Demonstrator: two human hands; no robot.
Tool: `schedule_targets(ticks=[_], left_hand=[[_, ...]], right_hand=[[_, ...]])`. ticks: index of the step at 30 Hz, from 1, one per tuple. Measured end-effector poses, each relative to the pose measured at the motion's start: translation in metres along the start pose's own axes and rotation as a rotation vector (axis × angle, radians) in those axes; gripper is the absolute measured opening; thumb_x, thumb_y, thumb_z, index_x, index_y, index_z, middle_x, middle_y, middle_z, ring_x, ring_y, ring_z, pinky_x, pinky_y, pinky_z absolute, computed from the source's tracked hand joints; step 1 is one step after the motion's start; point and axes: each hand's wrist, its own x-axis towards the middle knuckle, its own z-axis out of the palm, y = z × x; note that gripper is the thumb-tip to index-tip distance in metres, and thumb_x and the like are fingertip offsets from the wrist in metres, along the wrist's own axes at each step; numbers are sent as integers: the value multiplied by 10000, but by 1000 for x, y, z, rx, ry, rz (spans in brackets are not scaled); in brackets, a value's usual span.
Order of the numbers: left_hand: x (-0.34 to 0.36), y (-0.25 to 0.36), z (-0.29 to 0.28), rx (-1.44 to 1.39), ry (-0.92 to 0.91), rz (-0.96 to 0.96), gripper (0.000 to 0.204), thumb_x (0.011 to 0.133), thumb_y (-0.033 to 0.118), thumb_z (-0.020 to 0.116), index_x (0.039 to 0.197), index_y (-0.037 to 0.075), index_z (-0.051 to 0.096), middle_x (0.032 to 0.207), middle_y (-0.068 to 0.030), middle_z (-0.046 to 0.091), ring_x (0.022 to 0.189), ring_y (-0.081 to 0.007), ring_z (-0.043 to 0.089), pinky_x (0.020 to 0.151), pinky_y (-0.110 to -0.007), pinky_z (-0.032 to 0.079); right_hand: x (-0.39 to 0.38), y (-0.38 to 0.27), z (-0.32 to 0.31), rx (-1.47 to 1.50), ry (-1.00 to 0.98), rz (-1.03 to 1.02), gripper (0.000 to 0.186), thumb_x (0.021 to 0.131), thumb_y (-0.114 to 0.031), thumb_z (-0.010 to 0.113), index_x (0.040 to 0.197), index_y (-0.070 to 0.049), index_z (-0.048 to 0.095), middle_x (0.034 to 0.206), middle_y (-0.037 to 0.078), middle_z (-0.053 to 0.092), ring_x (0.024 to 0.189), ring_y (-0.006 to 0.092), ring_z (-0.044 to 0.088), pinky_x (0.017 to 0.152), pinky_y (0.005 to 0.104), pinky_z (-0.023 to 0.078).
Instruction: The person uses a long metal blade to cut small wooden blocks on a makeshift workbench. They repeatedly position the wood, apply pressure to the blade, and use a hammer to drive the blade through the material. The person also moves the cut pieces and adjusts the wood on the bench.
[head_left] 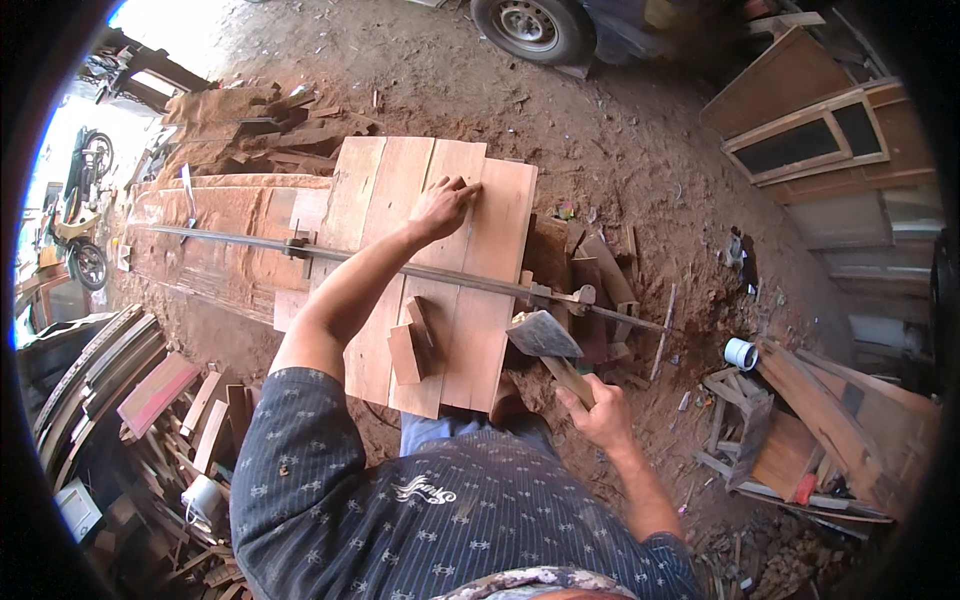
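Observation:
In front of me lies a panel of pale wooden boards (pixel 385 215) set edge to edge. A long metal bar clamp (pixel 430 271) runs across it from left to right. My left hand (pixel 443 208) rests on the far part of the panel, fingers bent and a little apart, near a seam. Closed round a wooden handle, my right hand (pixel 600 412) holds a mallet (pixel 545 335) with a broad grey head beside the panel's near right edge. Two small wood blocks (pixel 405 352) sit on the near part of the boards, below my left forearm.
A long plank bench (pixel 225 217) extends left under the panel. Wood offcuts (pixel 600 270) lie right of it, with scrap piles (pixel 205 420) at left. Framed panels (pixel 810 140) lean at far right. A vehicle wheel (pixel 530 28) stands beyond; a motorcycle (pixel 85 210) is far left.

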Motion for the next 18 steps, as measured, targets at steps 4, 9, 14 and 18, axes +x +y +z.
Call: schedule_targets(ticks=[4,9,14,18], left_hand=[[-24,-3,5,86,-42,64,508,894,118,530,1391,178,614,1148,-116,589,1134,-314,530,972,-465,431],[-16,2,-8,185,-95,3,539,905,129,555,1432,238,569,1198,-131,535,1183,-318,483,1006,-518,390],[-20,24,-13,143,-106,-72,501,895,145,549,1382,244,613,1206,-123,528,1180,-318,474,996,-513,398],[-100,54,-36,70,26,-80,332,853,156,600,1161,193,718,1142,-109,595,1166,-296,528,916,-474,440]], right_hand=[[-9,-2,1,64,26,-8,467,936,-456,694,1024,2,683,771,220,700,744,392,723,638,446,546],[-15,0,1,92,22,4,481,940,-458,690,1021,16,678,737,225,687,721,393,720,625,439,539],[2,-7,-1,49,-42,29,530,943,-495,670,1039,26,684,729,221,693,707,372,726,625,442,544],[43,-9,-12,-15,-105,-18,613,945,-564,634,1093,30,675,711,238,694,688,395,728,628,476,564]])
